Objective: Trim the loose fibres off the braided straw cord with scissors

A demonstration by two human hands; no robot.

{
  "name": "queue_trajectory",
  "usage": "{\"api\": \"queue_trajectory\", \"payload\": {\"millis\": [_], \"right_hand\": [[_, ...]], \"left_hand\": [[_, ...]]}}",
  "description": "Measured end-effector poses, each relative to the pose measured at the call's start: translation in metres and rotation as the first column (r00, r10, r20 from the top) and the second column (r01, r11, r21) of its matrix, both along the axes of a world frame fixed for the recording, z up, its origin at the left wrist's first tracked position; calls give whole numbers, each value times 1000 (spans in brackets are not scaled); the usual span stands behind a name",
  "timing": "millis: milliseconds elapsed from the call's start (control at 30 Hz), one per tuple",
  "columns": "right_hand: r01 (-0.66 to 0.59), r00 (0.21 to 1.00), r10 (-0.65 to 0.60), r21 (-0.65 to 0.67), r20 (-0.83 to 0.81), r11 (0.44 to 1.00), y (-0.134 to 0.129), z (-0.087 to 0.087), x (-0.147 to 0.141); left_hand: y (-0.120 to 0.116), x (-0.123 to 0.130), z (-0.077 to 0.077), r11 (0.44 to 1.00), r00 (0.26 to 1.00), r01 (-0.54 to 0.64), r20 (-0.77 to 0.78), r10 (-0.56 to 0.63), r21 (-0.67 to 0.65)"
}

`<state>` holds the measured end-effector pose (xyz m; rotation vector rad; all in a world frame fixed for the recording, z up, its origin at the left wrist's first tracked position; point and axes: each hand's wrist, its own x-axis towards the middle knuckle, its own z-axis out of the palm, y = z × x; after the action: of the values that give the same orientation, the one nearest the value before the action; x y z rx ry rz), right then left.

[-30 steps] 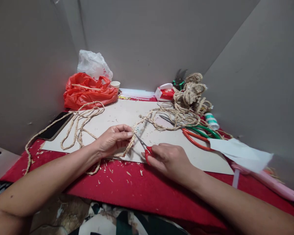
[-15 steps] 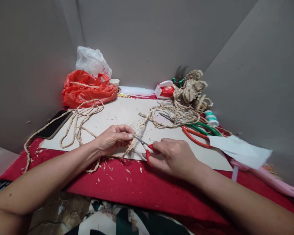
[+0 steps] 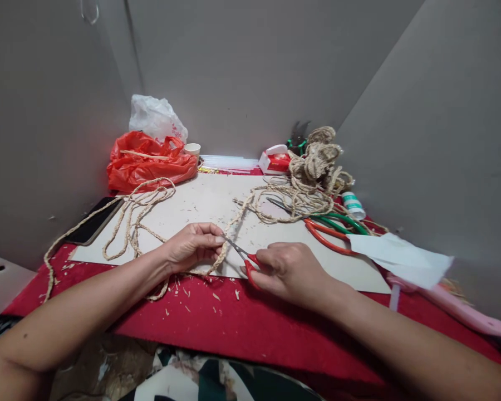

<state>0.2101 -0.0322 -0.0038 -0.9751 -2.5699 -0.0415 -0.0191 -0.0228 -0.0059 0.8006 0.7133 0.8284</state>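
A braided straw rope (image 3: pixel 219 260) runs past the fingertips of my left hand (image 3: pixel 197 245), which pinches it between thumb and fingers. Small red-handled scissors (image 3: pixel 250 263) are in my right hand (image 3: pixel 291 274), fingers through the loops. Their blade tips meet the rope right beside my left thumb, and the blades look nearly closed. Loops of the same rope (image 3: pixel 129 223) lie to the left on a pale board (image 3: pixel 200 200). Beyond the scissors, the rope leads up toward a tangle of cord (image 3: pixel 284 201) on the right.
Large shears (image 3: pixel 323 236) with orange and green handles lie at the right, near a white paper (image 3: pixel 401 253) and pink tool (image 3: pixel 463 309). A red plastic bag (image 3: pixel 146 167), paper cup (image 3: pixel 192 149) and phone (image 3: pixel 94 221) sit left. Straw clippings (image 3: pixel 215 295) dot the red cloth (image 3: pixel 183 328).
The camera view has tilted up slightly, so the table things sit lower. Both hands keep their hold, and the scissors stay at the same part of the rope.
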Motion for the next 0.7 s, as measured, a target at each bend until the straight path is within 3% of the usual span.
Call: {"api": "queue_trajectory", "payload": {"millis": [200, 300, 367, 433, 533, 700], "right_hand": [[-21, 999, 20, -22, -37, 1000, 2, -5, 1], [-12, 984, -4, -87, -177, 996, 3, -7, -1], [-25, 949, -46, -221, -313, 975, 4, -6, -3], [-66, 887, -144, -429, -438, 901, 5, -4, -5], [-174, 778, -333, -692, -533, 700, 5, 0, -8], [-410, 653, -491, -815, -576, 410, 8, 1, -13]], "left_hand": [[-2, 0, 6, 999, 1000, -28, -2, 28, 24], [-3, 0, 9, 997, 998, -59, 6, 59, 47], [-3, -1, 10, 996, 998, -67, 9, 67, 60], [-4, -1, 10, 996, 998, -58, 8, 57, 68], [-5, -1, 10, 997, 1000, -28, 1, 28, 72], [-9, 3, 12, 997, 999, 24, -38, -21, 78]]}}
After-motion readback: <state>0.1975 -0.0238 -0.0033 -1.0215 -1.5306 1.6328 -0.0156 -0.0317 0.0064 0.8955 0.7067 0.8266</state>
